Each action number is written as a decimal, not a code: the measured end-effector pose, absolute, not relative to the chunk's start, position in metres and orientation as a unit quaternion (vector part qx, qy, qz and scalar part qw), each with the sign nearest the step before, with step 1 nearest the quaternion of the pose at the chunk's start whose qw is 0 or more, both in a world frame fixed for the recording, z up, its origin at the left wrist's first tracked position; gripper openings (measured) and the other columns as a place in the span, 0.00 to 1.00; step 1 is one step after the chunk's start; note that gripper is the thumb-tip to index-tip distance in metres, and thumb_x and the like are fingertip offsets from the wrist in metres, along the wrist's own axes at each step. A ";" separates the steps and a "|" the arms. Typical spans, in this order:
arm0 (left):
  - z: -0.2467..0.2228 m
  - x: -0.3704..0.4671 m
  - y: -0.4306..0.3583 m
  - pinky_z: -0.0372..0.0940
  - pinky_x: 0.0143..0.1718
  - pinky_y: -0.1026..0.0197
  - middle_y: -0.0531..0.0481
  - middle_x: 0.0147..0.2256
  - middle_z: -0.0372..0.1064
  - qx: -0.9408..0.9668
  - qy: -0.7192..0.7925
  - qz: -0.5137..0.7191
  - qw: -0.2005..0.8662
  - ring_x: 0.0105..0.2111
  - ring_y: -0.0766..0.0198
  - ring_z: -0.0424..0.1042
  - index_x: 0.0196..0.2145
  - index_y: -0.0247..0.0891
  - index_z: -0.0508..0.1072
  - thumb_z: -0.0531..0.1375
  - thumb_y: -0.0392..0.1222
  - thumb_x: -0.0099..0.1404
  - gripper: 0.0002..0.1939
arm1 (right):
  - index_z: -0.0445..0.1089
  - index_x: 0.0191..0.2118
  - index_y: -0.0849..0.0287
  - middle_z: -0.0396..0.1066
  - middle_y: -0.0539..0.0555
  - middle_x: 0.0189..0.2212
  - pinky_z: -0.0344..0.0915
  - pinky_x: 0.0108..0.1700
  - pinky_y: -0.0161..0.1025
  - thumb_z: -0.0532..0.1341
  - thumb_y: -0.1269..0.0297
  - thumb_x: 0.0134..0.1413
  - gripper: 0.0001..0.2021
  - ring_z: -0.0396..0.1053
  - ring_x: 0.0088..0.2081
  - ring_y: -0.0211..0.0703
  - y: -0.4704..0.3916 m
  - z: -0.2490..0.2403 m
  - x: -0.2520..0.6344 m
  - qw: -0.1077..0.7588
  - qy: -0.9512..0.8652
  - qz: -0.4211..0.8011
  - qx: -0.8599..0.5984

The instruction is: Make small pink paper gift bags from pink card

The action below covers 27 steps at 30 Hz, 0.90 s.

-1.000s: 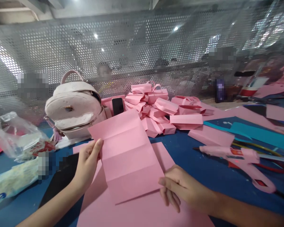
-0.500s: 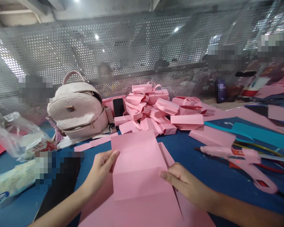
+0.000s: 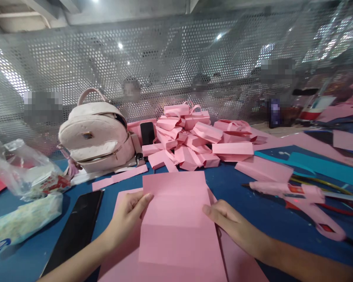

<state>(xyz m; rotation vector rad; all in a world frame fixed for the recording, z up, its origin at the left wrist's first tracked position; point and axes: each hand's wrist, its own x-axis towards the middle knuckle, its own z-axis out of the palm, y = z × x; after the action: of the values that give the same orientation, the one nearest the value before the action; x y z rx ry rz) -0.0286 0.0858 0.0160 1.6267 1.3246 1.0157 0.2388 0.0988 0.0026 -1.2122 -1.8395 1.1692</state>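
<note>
A creased pink paper sheet [image 3: 176,211] is held up between my two hands, above more pink sheets [image 3: 120,266] lying on the blue table. My left hand [image 3: 132,209] pinches its left edge, thumb on top and fingers behind. On the opposite edge, my right hand [image 3: 228,217] grips in the same way. Fold lines run across the sheet from side to side. Beyond it lies a heap of folded pink paper pieces [image 3: 207,132], some with strip handles. A pink glue gun [image 3: 304,196] with a small red light rests right of my right hand.
A pale backpack [image 3: 97,137] stands at the back left, with a small phone [image 3: 147,133] beside it. Left of my arm are a large black phone [image 3: 75,229], a plastic bag [image 3: 16,164] and a patterned packet [image 3: 29,221]. Teal paper [image 3: 329,168] lies right.
The paper sheet has shifted slightly right and tilted, so more of its lower part shows. Both hands have moved with it and keep their hold on its edges.
</note>
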 end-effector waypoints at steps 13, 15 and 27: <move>0.007 -0.032 0.085 0.44 0.24 0.62 0.59 0.21 0.43 0.654 0.501 0.387 0.414 0.22 0.68 0.43 0.21 0.41 0.53 0.50 0.58 0.74 0.27 | 0.40 0.20 0.53 0.38 0.44 0.21 0.45 0.25 0.39 0.47 0.22 0.52 0.36 0.40 0.24 0.37 0.096 0.005 0.241 0.302 -0.696 0.465 -0.456; 0.006 -0.032 0.085 0.44 0.24 0.62 0.59 0.21 0.44 0.654 0.499 0.388 0.416 0.23 0.68 0.43 0.22 0.41 0.53 0.50 0.58 0.74 0.27 | 0.40 0.20 0.53 0.37 0.44 0.21 0.46 0.25 0.38 0.47 0.22 0.52 0.36 0.39 0.24 0.37 0.097 0.004 0.241 0.298 -0.698 0.465 -0.456; 0.002 -0.034 0.085 0.42 0.23 0.63 0.60 0.21 0.43 0.664 0.471 0.367 0.451 0.22 0.70 0.42 0.22 0.40 0.54 0.50 0.58 0.74 0.27 | 0.46 0.20 0.53 0.44 0.45 0.22 0.56 0.29 0.39 0.49 0.20 0.45 0.36 0.46 0.26 0.38 0.098 0.002 0.239 0.314 -0.656 0.447 -0.522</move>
<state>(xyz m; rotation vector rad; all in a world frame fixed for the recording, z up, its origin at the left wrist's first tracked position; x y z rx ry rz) -0.0343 0.0851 0.0023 1.6412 1.1645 0.9061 0.2393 0.0978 0.0018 -1.3764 -1.7286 1.1774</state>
